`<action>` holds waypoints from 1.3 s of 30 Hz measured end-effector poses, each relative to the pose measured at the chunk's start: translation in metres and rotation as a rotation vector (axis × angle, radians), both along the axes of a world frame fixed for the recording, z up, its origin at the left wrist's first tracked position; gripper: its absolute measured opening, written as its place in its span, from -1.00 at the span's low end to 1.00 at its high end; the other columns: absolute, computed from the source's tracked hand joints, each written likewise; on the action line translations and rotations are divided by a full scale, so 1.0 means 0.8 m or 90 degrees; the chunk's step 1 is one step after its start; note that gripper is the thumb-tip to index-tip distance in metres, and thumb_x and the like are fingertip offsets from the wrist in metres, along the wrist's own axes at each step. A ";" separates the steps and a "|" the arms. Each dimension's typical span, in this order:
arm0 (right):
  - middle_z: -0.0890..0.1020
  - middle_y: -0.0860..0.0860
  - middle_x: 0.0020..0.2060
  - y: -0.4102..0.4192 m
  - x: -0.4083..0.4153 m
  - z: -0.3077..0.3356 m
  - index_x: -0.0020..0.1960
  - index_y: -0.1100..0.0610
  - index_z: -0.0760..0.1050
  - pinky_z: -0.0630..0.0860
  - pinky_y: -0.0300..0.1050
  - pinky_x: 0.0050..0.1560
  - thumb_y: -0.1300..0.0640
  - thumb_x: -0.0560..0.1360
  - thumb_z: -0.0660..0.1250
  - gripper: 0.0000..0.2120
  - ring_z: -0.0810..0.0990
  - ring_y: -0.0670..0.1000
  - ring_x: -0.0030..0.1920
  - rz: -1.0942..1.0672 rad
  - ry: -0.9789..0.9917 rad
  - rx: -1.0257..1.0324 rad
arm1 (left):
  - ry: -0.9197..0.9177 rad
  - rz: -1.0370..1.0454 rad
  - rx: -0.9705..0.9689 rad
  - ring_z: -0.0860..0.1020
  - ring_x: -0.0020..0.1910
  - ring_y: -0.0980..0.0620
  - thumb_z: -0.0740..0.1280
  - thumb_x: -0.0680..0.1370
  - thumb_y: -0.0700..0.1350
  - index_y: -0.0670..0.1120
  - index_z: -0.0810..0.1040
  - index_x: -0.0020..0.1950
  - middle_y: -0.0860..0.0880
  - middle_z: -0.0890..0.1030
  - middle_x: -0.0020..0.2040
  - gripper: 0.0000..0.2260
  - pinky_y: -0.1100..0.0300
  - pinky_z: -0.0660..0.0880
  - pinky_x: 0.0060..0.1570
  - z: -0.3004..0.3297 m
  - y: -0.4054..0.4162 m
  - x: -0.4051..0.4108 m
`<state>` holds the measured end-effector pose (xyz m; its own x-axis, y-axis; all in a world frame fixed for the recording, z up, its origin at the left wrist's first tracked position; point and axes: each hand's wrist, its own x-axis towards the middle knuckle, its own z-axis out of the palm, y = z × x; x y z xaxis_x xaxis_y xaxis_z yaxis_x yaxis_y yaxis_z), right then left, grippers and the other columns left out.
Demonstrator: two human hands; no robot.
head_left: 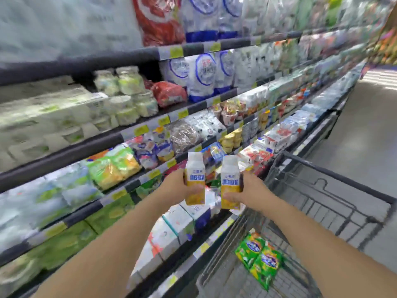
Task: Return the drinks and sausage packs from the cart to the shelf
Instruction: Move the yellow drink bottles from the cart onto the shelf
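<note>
My left hand (178,188) grips a white and yellow drink carton (195,168), held upright in front of the lower shelves. A matching drink carton (229,175) stands upright in my right hand (247,191), a little to the right and slightly lower. Both cartons hover over the shelf edge, left of the cart's rim. Green and yellow sausage packs (261,260) lie inside the grey wire cart (322,190) at the lower right. The shelf (150,175) runs diagonally on the left, full of packaged goods.
White boxed cartons (171,229) fill the bottom shelf tier just below my hands. Green and yellow bagged packs (116,166) sit on the tier to the left. The grey aisle floor (361,130) stretches away on the right beyond the cart.
</note>
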<state>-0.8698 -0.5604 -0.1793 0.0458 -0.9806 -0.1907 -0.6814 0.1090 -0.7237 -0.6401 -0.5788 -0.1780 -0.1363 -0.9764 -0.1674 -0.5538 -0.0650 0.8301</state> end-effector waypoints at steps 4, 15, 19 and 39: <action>0.60 -0.04 -0.01 0.025 0.111 0.031 0.16 0.07 0.42 0.50 -0.16 -0.15 0.00 0.40 0.56 -0.55 0.56 -0.05 -0.07 0.136 -0.029 -0.018 | 0.000 0.128 -0.015 0.63 0.02 0.05 0.54 0.43 -0.06 -0.06 0.54 0.18 0.02 0.67 0.07 -0.63 0.13 0.57 0.00 0.029 0.080 0.106; 0.63 -0.01 -0.01 0.150 0.428 0.104 0.12 0.07 0.45 0.64 0.04 0.02 0.01 0.35 0.58 -0.54 0.63 0.03 -0.01 0.407 -0.034 -0.096 | 0.022 0.420 -0.088 0.62 -0.08 0.15 0.52 0.46 -0.05 -0.01 0.54 0.11 0.05 0.67 0.02 -0.72 0.33 0.49 -0.24 0.088 0.313 0.388; 0.65 0.02 0.00 0.220 0.565 0.108 0.13 0.09 0.45 0.61 -0.08 -0.06 0.06 0.36 0.59 -0.55 0.63 0.02 -0.02 0.480 -0.051 -0.098 | 0.003 0.504 -0.086 0.63 -0.01 0.10 0.52 0.44 0.00 0.05 0.54 0.10 0.07 0.67 0.02 -0.70 0.17 0.57 0.00 0.085 0.415 0.502; 0.62 -0.11 -0.09 0.504 1.071 0.121 0.08 0.04 0.45 0.42 -0.33 -0.30 0.16 0.38 0.58 -0.61 0.58 -0.18 -0.14 0.730 -0.147 -0.128 | -0.026 0.766 -0.134 0.56 -0.11 0.21 0.51 0.47 -0.06 0.06 0.49 0.03 0.12 0.61 -0.05 -0.76 0.26 0.52 -0.18 0.112 0.743 0.896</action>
<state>-0.0130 -0.1571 -0.0825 0.9299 -0.3566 0.0901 -0.1587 -0.6100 -0.7763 0.0769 0.0156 -0.0880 0.8745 -0.4844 0.0256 -0.2585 -0.4206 0.8696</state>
